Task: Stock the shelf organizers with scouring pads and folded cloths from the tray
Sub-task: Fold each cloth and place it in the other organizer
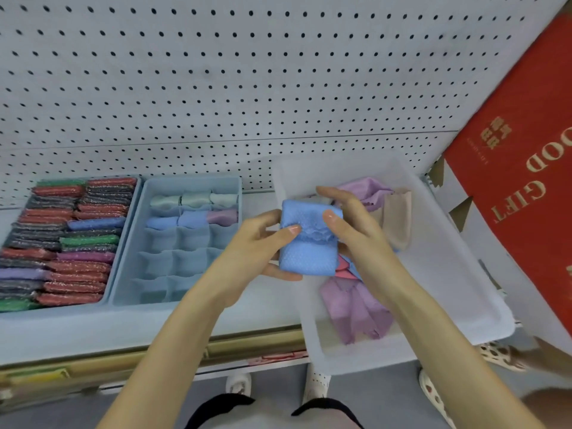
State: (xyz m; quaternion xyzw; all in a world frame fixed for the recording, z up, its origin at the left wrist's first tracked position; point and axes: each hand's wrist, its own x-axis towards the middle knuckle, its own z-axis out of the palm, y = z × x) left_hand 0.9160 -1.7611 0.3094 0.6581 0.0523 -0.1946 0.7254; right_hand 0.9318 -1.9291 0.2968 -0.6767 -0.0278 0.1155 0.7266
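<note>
- Both hands are on one folded blue cloth (309,239). Your left hand (257,243) has its thumb pressed on the top face with fingers curled under. Your right hand (356,230) pinches the other side, thumb on top.
- The cloth is held in the air just right of the divided organizer (123,258), over the near-left rim of the tray (448,274).
- The organizer's two back rows are filled: pale cloths, then two blue and a purple. The nearer rows look empty.
- Risk: the fold looks loose, with a bunched ridge across the middle. Let one thumb go early and it will likely spring open before it reaches a cell.
- Risk: the bundle looks wide against the cells. Forcing it in could bow the thin dividers or drag the neighbouring blue cloths out of shape.
- Risk: the tray, right of the organizer, seems to overhang the shelf front. A forearm knock on the way across could tip it, and the purple cloths (356,308) with it.
- Scouring pads (71,236) sit packed in the bin left of the organizer. Keep your left elbow off them.
</note>
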